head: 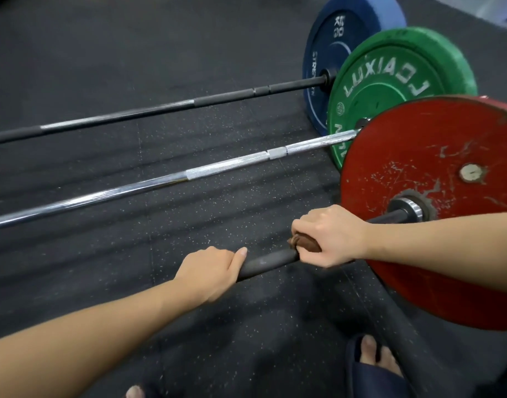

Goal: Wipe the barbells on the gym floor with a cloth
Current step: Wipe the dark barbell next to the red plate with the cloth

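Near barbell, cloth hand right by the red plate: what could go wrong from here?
1. The right hand grips the cloth round the near barbell close to the red plate; a longer stroke may jam knuckles against the collar.
2. Bare toes sit near that plate; if the bar rolls despite the left hand, it could reach them.

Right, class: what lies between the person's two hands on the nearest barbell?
Only bare dark bar, between the left hand and the brown cloth in the right hand; head view.
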`<state>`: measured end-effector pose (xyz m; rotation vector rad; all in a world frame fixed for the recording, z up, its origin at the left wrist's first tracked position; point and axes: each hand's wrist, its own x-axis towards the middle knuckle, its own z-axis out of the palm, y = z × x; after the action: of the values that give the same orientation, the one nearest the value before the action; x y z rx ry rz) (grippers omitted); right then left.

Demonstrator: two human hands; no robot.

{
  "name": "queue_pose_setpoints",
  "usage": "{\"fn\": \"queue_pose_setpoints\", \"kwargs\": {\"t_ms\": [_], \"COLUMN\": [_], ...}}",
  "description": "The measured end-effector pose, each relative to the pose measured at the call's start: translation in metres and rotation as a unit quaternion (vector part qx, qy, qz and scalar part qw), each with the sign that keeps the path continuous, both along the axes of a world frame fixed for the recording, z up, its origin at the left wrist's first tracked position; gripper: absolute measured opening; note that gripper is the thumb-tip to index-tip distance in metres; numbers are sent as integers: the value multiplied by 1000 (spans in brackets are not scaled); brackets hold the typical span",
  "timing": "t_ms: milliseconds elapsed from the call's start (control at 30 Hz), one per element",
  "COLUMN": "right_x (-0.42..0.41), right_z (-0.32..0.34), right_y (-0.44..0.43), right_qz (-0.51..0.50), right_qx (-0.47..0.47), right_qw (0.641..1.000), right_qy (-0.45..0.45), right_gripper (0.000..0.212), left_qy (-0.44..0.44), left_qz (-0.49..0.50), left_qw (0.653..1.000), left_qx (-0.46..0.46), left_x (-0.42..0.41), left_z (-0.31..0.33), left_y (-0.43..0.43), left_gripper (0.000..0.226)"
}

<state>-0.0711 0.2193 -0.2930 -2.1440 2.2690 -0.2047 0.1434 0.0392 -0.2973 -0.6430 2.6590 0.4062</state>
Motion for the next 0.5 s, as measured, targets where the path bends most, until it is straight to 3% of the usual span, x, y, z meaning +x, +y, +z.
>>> {"fn": "queue_pose_setpoints", "kwargs": {"t_ms": [300,500], "right_x": [83,48], "right_z": [-13,-2], "right_y": [-56,-29], "right_qz": [-3,25], "right_qx": [-40,17], "right_qw": [999,998], "right_qy": [-28,-60], "right_gripper": [32,34], "left_qy": [-1,5], "left_qz": [34,30], "left_qw": [999,1000], "left_qx": [-11,-5], "left_x": [11,12], "left_z": [-5,-9], "left_y": [-14,-19], "left_gripper": [52,54]}}
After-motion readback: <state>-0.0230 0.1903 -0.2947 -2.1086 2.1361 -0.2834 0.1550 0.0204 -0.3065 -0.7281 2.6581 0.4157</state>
